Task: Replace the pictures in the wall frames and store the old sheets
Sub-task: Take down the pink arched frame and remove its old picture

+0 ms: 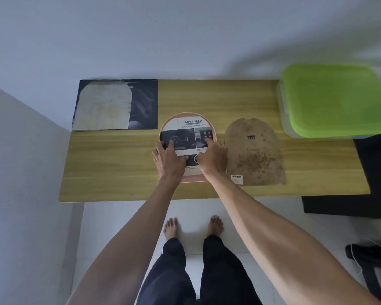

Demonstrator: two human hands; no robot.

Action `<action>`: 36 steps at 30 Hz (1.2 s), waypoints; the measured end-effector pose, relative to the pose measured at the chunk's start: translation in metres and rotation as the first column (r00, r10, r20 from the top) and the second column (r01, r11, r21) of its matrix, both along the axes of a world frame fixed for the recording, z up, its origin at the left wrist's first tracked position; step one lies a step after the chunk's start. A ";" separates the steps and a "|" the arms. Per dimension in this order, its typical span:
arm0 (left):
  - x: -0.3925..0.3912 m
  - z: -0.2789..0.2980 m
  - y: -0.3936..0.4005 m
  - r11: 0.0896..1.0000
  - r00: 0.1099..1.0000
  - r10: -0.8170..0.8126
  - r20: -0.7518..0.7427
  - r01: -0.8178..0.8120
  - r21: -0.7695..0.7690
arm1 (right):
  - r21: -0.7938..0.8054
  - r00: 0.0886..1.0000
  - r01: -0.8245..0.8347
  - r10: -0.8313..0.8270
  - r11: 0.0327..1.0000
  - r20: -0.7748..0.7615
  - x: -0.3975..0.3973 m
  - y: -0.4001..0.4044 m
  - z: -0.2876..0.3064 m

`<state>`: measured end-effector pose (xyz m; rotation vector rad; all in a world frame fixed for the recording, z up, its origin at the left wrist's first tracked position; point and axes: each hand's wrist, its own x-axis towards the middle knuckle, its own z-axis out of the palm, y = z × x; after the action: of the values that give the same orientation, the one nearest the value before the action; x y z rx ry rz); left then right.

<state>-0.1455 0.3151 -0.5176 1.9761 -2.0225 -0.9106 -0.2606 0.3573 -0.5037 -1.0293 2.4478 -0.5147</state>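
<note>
Lying far left on the bench [119, 172], an old sheet [103, 106] waits for storing. Left hand [171, 158] and right hand [211, 158], fingers spread flat and gripping nothing, press the new picture [186, 133] into the frame [212, 128], probably to seat it. Backing board [253, 153] and box [332, 100] sit right.

Home room: wooden desk [229, 97], tiled floor [123, 221], bare feet [171, 227].

Both bare forearms reach up to frame centre; left hand [171, 158] and right hand [211, 158] press down flat, fingers spread.
</note>
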 end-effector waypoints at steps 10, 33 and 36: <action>0.006 -0.004 -0.001 1.000 0.999 0.003 -0.054 -0.004 -0.016 | -0.243 0.922 0.247 -0.151 0.938 0.357 -0.016 -0.009 0.000; -0.055 0.034 0.006 0.932 0.622 0.252 -0.741 0.050 0.359 | -0.191 0.781 0.467 -0.301 0.863 0.547 -0.113 0.051 0.035; -0.083 0.026 0.028 0.947 0.692 0.152 -0.706 0.103 0.305 | -0.208 0.801 0.503 -0.362 0.839 0.477 -0.131 0.081 0.027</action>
<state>-0.2287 0.3428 -0.4912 1.3771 -1.4284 -1.7670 -0.3916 0.4381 -0.4762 -0.3704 2.2291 -1.1978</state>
